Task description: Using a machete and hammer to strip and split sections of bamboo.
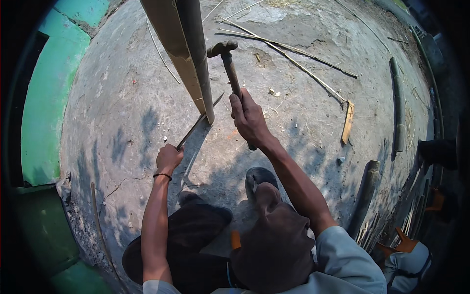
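My left hand (169,158) is closed on the handle of a long knife (192,131). The dark blade slants up and away, crossing the lower end of a bamboo pole (198,63), and its tip shows on the far side. Whether the blade is in the bamboo or only against it, I cannot tell. The pole has a pale, cut inner face and a dark outer side, and runs out past the top edge. Wrapped round the wooden handle of a hammer (230,68) is my right hand (249,117). The hammer's rusty head is raised right of the pole, apart from it.
Thin bamboo strips (293,51) lie crossed on the concrete ground, with a short orange-brown piece (348,122) near their end. Dark bamboo poles (397,105) lie at the right. A green wall (46,112) borders the left. My shod feet (260,179) are close below my hands.
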`<action>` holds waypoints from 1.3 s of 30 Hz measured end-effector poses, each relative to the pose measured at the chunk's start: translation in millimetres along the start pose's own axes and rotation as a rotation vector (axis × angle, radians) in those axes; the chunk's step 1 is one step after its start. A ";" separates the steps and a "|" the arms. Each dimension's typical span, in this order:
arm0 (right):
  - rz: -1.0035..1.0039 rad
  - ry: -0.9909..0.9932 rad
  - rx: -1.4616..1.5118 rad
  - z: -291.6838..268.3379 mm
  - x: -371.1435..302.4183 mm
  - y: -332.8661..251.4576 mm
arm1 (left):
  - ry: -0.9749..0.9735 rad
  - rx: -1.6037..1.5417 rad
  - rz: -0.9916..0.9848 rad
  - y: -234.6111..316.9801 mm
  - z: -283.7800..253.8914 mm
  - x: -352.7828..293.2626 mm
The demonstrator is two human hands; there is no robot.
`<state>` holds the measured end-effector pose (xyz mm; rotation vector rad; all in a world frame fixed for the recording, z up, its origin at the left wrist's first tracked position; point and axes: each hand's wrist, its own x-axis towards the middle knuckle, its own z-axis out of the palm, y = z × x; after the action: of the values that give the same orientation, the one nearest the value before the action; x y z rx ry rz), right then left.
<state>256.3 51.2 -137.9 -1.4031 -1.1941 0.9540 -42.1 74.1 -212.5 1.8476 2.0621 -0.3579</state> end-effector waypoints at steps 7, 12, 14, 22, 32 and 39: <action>0.092 -0.218 -0.427 9.9 -9.1 163.0 | -0.013 -0.022 0.053 34.9 11.0 1.2; 0.232 -0.227 -0.227 21.1 9.2 76.9 | -0.090 -0.087 -0.053 6.3 -7.3 -2.9; 0.121 -0.140 -0.115 12.4 15.4 39.4 | -0.095 -0.090 -0.048 6.6 -3.6 -0.3; 0.124 -0.262 -0.469 24.3 -2.8 172.6 | -0.039 -0.031 0.090 17.0 38.4 14.5; 0.012 -0.091 -0.325 20.9 -7.9 123.5 | -0.126 -0.056 -0.081 8.2 14.1 6.2; 0.039 -0.309 -0.510 7.1 -51.6 188.0 | -0.201 -0.068 -0.127 7.0 28.2 18.1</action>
<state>272.2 3.6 -326.5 -1.7188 -1.7350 0.9558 -34.2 79.7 -245.3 1.5771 2.0311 -0.4801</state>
